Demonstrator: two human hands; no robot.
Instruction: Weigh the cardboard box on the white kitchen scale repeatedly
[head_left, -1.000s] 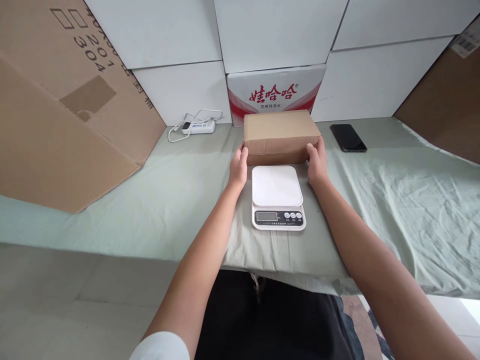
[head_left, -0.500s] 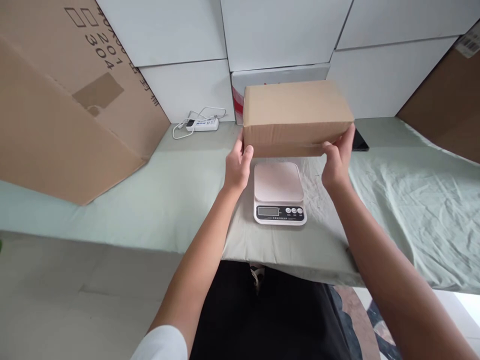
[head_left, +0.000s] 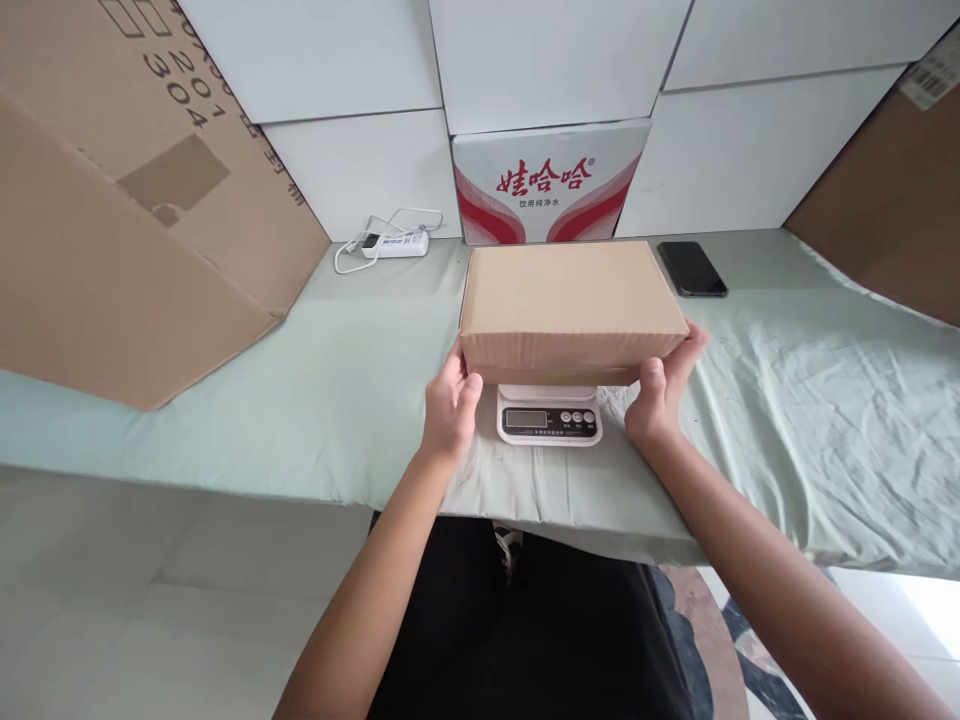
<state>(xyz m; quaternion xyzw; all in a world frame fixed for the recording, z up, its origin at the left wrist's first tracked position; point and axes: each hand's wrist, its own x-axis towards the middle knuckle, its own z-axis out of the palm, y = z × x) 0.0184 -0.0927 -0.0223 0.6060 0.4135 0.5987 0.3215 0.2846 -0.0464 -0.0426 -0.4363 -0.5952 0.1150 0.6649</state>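
Observation:
A closed brown cardboard box [head_left: 574, 290] is held level between my two hands, over the plate of a white kitchen scale [head_left: 550, 438]. My left hand [head_left: 452, 405] grips the box's near left corner, thumb in front. At the near right corner my right hand [head_left: 664, 390] holds it the same way, thumb on the front face. The box hides most of the scale's plate, so I cannot tell whether it rests on it. Below the box the scale's display and buttons show; the display looks blank.
Behind stand white boxes [head_left: 352, 180] and a red-and-white printed carton [head_left: 544, 185]. A black phone [head_left: 691, 268] lies at the back right, a white power strip with a cable [head_left: 395, 244] at the back left. Large brown cartons [head_left: 135, 270] flank the green cloth [head_left: 360, 400].
Both hands have brought the box down and towards me, over the scale. The printed carton and the phone behind it have come into fuller view.

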